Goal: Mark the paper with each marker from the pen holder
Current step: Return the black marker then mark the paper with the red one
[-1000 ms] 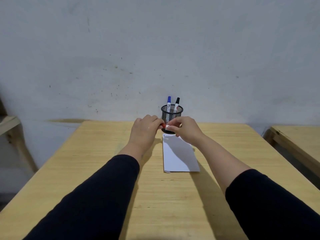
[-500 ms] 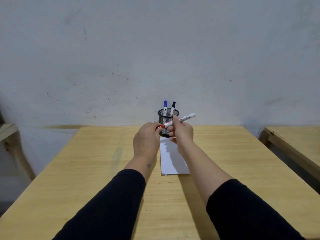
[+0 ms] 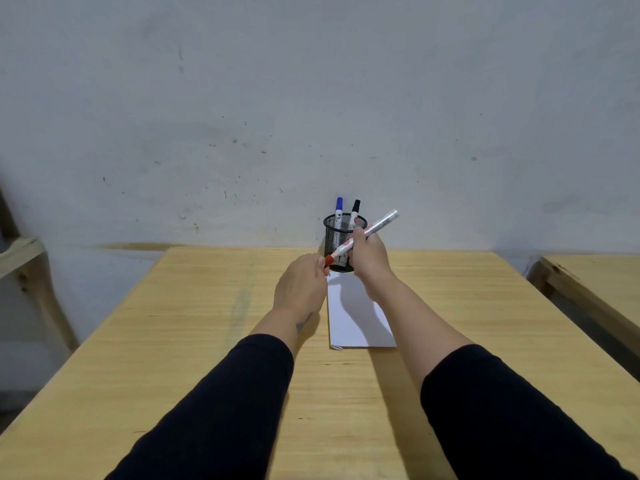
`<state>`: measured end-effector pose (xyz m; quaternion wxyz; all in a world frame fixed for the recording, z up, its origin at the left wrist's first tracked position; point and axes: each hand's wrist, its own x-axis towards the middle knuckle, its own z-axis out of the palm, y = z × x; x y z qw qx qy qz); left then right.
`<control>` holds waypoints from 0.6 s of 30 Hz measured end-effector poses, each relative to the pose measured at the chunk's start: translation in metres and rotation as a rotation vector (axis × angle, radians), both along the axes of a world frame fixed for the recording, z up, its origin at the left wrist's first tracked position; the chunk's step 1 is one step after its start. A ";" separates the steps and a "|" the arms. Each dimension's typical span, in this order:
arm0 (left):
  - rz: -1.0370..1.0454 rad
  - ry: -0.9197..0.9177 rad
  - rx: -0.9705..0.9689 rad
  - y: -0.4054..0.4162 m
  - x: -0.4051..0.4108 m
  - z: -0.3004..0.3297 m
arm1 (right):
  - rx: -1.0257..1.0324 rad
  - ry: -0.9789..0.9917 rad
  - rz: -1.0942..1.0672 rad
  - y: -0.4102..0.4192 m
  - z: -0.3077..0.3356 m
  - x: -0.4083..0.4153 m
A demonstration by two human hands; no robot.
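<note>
A black mesh pen holder [image 3: 335,237] stands at the table's far edge by the wall, with a blue-capped marker [image 3: 339,209] and a black-capped marker [image 3: 355,211] upright in it. A white sheet of paper [image 3: 356,317] lies just in front of it. My right hand [image 3: 369,256] grips the barrel of a red marker [image 3: 379,225], held slanted above the paper. My left hand [image 3: 301,284] pinches the marker's red cap [image 3: 328,260] at its lower end.
The wooden table [image 3: 207,323] fills the lower view, with a grey wall right behind it. A second wooden table [image 3: 599,278] stands at the right and a wooden frame [image 3: 24,258] at the left.
Both hands have lifted the red marker up from the paper's far end; the right hand has turned so the marker's rear end now points up and to the right.
</note>
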<state>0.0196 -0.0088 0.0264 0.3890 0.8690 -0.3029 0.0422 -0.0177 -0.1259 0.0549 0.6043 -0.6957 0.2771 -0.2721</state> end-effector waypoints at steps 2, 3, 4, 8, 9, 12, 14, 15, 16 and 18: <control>0.043 0.027 0.037 0.004 0.007 -0.007 | 0.020 -0.034 -0.054 -0.008 0.003 0.003; 0.070 0.049 0.047 0.006 0.011 -0.013 | 0.028 -0.053 -0.073 -0.012 0.004 0.003; 0.094 0.066 0.051 0.008 0.013 -0.019 | 0.039 -0.071 -0.082 -0.016 0.004 0.004; 0.154 -0.051 0.240 0.012 0.019 -0.042 | 0.115 -0.118 -0.078 -0.017 -0.004 0.005; 0.161 -0.095 0.293 0.012 0.019 -0.046 | 0.134 -0.123 -0.077 -0.016 -0.009 0.006; 0.163 -0.173 0.347 0.010 0.019 -0.052 | 0.140 -0.138 -0.079 -0.015 -0.024 0.008; 0.151 -0.182 0.343 0.009 0.019 -0.054 | 0.070 -0.099 -0.098 -0.016 -0.034 0.011; 0.143 -0.176 0.328 0.009 0.020 -0.055 | 0.041 -0.082 -0.100 -0.018 -0.038 0.013; 0.129 -0.160 0.304 0.008 0.020 -0.056 | 0.023 -0.079 -0.093 -0.018 -0.042 0.015; 0.087 -0.104 0.267 0.007 0.022 -0.059 | -0.014 -0.072 -0.074 -0.018 -0.047 0.019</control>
